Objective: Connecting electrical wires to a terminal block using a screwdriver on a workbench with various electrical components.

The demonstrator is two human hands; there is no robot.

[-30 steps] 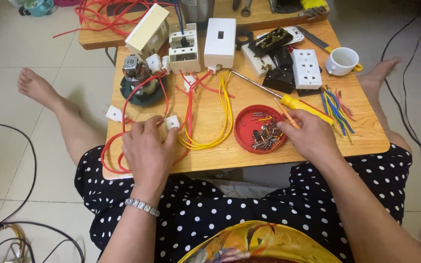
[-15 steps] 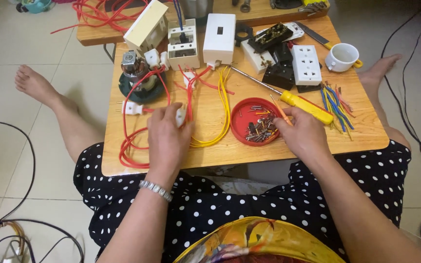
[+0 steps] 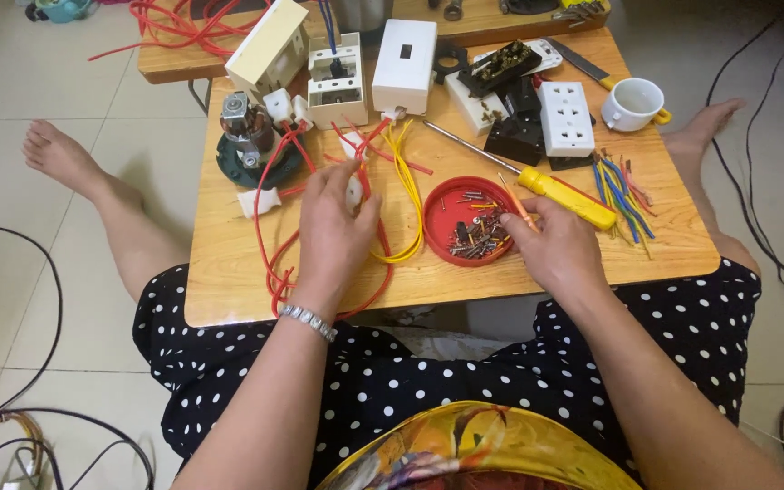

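Observation:
My left hand (image 3: 333, 227) rests on the low wooden table (image 3: 229, 272), its fingers closed around a small white plastic part (image 3: 353, 191) among looped red wires (image 3: 274, 263). A yellow wire loop (image 3: 407, 209) lies just right of it. My right hand (image 3: 551, 245) sits at the rim of a red round lid (image 3: 442, 231) holding several small screws, with its fingertips pinching something small at the lid's edge. A yellow-handled screwdriver (image 3: 564, 195) lies right above that hand.
At the back of the table stand white switch boxes (image 3: 406, 63), a white socket strip (image 3: 564, 118), black parts (image 3: 514, 136), a small motor (image 3: 247, 136) and a white cup (image 3: 632, 104). Cut coloured wires (image 3: 623, 186) lie at the right. Cables trail on the tiled floor.
My left hand moved up and right across the table with the white part. My right hand shifted left from the screwdriver's side to the red lid.

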